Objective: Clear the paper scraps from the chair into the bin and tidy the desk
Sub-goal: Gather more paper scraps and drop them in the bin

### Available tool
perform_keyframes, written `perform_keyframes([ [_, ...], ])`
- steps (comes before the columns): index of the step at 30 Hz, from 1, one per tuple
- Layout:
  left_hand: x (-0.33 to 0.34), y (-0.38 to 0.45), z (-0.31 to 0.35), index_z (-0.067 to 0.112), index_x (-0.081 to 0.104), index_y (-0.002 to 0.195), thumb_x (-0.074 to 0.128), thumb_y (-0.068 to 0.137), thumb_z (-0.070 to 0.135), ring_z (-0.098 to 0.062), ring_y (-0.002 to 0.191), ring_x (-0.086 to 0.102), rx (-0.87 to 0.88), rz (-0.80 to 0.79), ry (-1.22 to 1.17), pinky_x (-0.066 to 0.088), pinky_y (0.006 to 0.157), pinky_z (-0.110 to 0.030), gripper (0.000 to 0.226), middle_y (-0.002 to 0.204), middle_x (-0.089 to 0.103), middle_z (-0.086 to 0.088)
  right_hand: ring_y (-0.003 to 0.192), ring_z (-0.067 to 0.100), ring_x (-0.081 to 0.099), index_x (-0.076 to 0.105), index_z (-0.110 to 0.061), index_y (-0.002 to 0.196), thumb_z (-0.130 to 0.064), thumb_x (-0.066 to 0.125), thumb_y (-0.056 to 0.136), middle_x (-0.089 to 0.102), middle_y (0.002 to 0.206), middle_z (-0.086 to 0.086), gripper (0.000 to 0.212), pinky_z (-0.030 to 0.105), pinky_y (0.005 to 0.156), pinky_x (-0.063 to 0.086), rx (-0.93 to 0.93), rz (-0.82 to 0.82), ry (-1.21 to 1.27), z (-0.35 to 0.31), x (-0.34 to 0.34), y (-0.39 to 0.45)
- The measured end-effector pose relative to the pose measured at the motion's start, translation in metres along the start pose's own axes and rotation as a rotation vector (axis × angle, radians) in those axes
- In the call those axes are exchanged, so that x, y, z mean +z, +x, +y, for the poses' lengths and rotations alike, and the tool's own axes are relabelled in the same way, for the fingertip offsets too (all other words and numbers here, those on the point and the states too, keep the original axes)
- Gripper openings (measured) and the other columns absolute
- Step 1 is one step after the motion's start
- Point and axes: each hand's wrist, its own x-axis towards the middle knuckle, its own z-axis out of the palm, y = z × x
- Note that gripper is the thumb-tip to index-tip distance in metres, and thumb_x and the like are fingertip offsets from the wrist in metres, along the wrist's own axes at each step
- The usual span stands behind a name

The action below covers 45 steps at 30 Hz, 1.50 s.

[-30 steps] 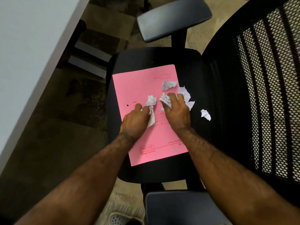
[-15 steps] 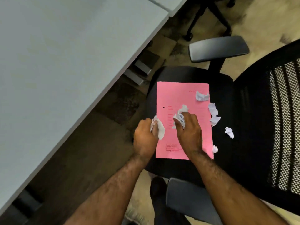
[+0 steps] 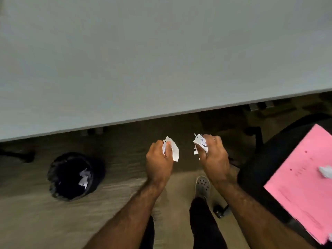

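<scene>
— While I carry these, my left hand (image 3: pixel 159 161) is clenched on a white scrap (image 3: pixel 172 150) and my right hand (image 3: pixel 214 159) is bunched around a crumpled wad (image 3: pixel 200 143).

— Where's the bin (image 3: pixel 71 177)?

— On the floor to my left, under the desk (image 3: pixel 161 60) edge, well apart from both hands, with scraps in it.

— What could go wrong?

— The left scrap sticks out loosely; it could slip and flutter to the floor short of the bin. More paper (image 3: pixel 325 171) lies on the pink folder (image 3: pixel 301 186) on the chair (image 3: pixel 260 168).
</scene>
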Motion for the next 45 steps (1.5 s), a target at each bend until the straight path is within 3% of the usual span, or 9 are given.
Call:
perform_keyframes([
  [6, -0.107, 0.014, -0.149, 0.002, 0.061, 0.081, 0.062, 0.092, 0.016, -0.027, 0.07, 0.057, -0.205, 0.243, -0.005, 0.041, 0.064, -0.034, 0.018, 0.076, 0.063, -0.012, 0.073, 0.027, 0.06, 0.061, -0.011, 0.109, -0.016, 0.07, 0.086, 0.055, 0.099, 0.009, 0.025, 0.031, 0.061, 0.047, -0.232, -0.282, -0.001, -0.108, 0.145, -0.033],
  [13, -0.181, 0.025, -0.327, 0.001, 0.059, 0.08, 0.062, 0.092, 0.014, -0.034, 0.073, 0.058, -0.392, 0.462, 0.096, 0.035, 0.066, -0.034, 0.017, 0.077, 0.062, -0.018, 0.074, 0.027, 0.059, 0.061, -0.011, 0.104, -0.021, 0.068, 0.087, 0.055, 0.098, 0.01, 0.02, 0.033, 0.062, 0.046, -0.441, -0.595, -0.031, -0.204, 0.31, -0.084],
  [17, -0.201, 0.034, -0.402, 0.0, 0.059, 0.085, 0.062, 0.092, 0.014, -0.038, 0.075, 0.058, -0.414, 0.497, 0.196, 0.036, 0.066, -0.038, 0.016, 0.083, 0.061, -0.021, 0.08, 0.024, 0.057, 0.061, -0.011, 0.105, -0.031, 0.063, 0.092, 0.057, 0.098, 0.011, 0.024, 0.027, 0.065, 0.037, -0.51, -0.671, 0.007, -0.239, 0.391, -0.094],
  [22, -0.195, 0.048, -0.512, 0.001, 0.057, 0.1, 0.05, 0.097, 0.028, -0.04, 0.081, 0.059, -0.602, 0.484, 0.248, 0.036, 0.062, -0.035, 0.028, 0.101, 0.059, -0.023, 0.086, 0.018, 0.052, 0.057, -0.012, 0.109, -0.042, 0.053, 0.096, 0.058, 0.1, 0.009, 0.032, 0.025, 0.066, 0.031, -0.508, -0.756, 0.045, -0.249, 0.519, -0.113],
  [29, -0.169, 0.079, -0.613, 0.005, 0.05, 0.117, 0.04, 0.1, 0.034, -0.043, 0.093, 0.06, -0.743, 0.331, 0.318, 0.043, 0.07, -0.044, 0.035, 0.121, 0.051, -0.021, 0.098, 0.034, 0.058, 0.056, -0.009, 0.112, -0.041, 0.056, 0.094, 0.062, 0.109, 0.018, 0.037, 0.032, 0.07, 0.035, -0.599, -0.917, -0.081, -0.231, 0.657, -0.128],
  [32, -0.16, 0.086, -0.646, 0.008, 0.037, 0.135, 0.043, 0.096, 0.039, -0.042, 0.111, 0.053, -0.784, 0.203, 0.387, 0.045, 0.082, -0.046, 0.05, 0.135, 0.042, -0.021, 0.106, 0.034, 0.056, 0.055, -0.009, 0.124, -0.043, 0.055, 0.094, 0.055, 0.118, 0.02, 0.045, 0.031, 0.084, 0.037, -0.629, -0.912, -0.098, -0.224, 0.692, -0.135],
  [36, -0.15, 0.073, -0.667, 0.014, -0.001, 0.153, 0.036, 0.096, 0.044, -0.039, 0.144, 0.013, -0.817, -0.023, 0.324, 0.022, 0.115, -0.049, 0.075, 0.16, 0.007, -0.018, 0.137, 0.037, 0.03, 0.028, -0.018, 0.149, -0.054, 0.041, 0.097, 0.026, 0.153, 0.02, 0.065, 0.04, 0.108, 0.031, -0.595, -1.01, -0.324, -0.211, 0.699, -0.14],
  [40, -0.15, 0.053, -0.647, 0.013, -0.006, 0.153, 0.026, 0.098, 0.042, -0.03, 0.148, -0.004, -0.731, -0.062, 0.468, 0.009, 0.12, -0.046, 0.07, 0.162, -0.007, -0.012, 0.145, 0.033, 0.012, 0.019, -0.023, 0.153, -0.058, 0.027, 0.098, 0.011, 0.161, 0.01, 0.065, 0.045, 0.116, 0.02, -0.887, -1.018, -0.504, -0.21, 0.675, -0.14],
  [45, -0.164, 0.033, -0.603, 0.011, -0.007, 0.153, 0.019, 0.099, 0.039, -0.027, 0.148, -0.007, -0.676, -0.067, 0.518, 0.004, 0.12, -0.044, 0.066, 0.162, -0.01, -0.01, 0.147, 0.027, 0.008, 0.017, -0.024, 0.153, -0.06, 0.02, 0.097, 0.011, 0.162, 0.006, 0.067, 0.046, 0.115, 0.018, -0.95, -0.984, -0.577, -0.221, 0.633, -0.142],
])
